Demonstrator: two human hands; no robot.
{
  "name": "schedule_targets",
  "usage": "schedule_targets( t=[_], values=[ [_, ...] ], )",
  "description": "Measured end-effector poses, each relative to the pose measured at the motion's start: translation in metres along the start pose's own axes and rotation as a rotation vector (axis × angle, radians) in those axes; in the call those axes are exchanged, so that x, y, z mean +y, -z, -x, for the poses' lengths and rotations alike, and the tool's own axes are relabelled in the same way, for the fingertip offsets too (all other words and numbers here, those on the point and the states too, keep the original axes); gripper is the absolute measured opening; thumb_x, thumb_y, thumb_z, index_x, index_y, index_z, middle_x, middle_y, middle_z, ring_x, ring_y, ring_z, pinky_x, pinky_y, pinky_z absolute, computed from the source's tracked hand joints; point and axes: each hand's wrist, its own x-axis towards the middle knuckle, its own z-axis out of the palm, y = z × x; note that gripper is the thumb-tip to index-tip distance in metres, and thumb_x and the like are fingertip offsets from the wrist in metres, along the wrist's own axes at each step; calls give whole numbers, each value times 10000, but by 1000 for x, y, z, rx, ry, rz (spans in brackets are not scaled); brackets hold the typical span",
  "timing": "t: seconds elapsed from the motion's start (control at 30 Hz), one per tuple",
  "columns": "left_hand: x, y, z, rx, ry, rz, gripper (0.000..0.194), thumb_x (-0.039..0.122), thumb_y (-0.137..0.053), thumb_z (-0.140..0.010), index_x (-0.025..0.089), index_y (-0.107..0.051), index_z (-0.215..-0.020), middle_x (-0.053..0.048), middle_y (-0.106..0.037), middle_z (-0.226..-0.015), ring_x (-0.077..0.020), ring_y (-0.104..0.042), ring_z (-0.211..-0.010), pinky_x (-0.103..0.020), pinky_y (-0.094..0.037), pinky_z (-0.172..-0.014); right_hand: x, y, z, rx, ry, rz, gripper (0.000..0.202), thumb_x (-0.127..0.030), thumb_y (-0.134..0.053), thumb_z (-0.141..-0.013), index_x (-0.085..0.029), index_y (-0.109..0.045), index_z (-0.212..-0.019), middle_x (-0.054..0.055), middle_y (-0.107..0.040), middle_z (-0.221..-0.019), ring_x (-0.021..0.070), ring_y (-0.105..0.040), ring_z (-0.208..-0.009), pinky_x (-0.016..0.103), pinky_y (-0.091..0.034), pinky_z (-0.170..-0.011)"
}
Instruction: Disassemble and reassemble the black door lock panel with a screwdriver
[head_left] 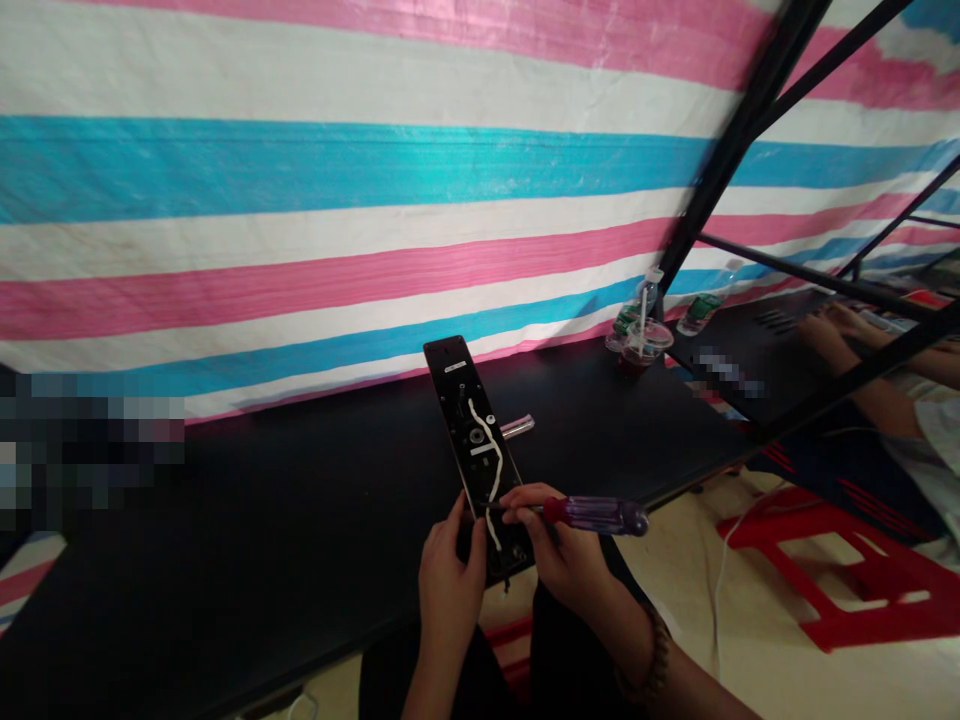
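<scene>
L hand (451, 572) fwd, fingers parted at blk panel (450, 385), grip unclear; R hand (574, 560) angled L, pinching screwdriver (596, 514).

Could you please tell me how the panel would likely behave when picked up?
The panel is probably stiff, since its edges look straight. Being long, it may tip if held at one end. Its curving white cord would likely flop.

Glossy, translucent plastic on the screwdriver handle (600, 515); mostly matt black on the long panel (478, 473); smooth black on the tabletop (300, 520); creased, sheeny plastic across the striped tarpaulin (375, 165).
</scene>
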Motion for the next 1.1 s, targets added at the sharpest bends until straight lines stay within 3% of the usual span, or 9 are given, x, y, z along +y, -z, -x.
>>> schedule_targets(
  t=[0.63,0.93,1.1],
  values=[
    [1,1,1,14,14,3,533,499,-537,-907,183,-628,-1326,-94,-729,-1003,-262,-686,-959,-421,-532,-881,1,2,-3,-30,-10,12,140,-158,-520,-978,-210,-650,-989,71,-718,-982,167,-709,-937,272,-565,-858],
    [-3,0,0,25,-9,0,554,501,-529,-907,149,-627,-1324,-117,-726,-1027,-278,-679,-992,-434,-526,-910,0,0,-45,-163,-88,58,135,-197,-641,-932,-209,-720,-823,13,-751,-784,150,-723,-733,218,-527,-712],
    [-3,-1,-1,45,-39,13,523,480,-518,-915,151,-641,-1303,-116,-734,-996,-271,-688,-954,-420,-541,-875,-6,2,-52,-245,-100,56,205,-183,-591,-958,-196,-699,-784,30,-753,-821,161,-720,-755,229,-523,-713]
  ],
)
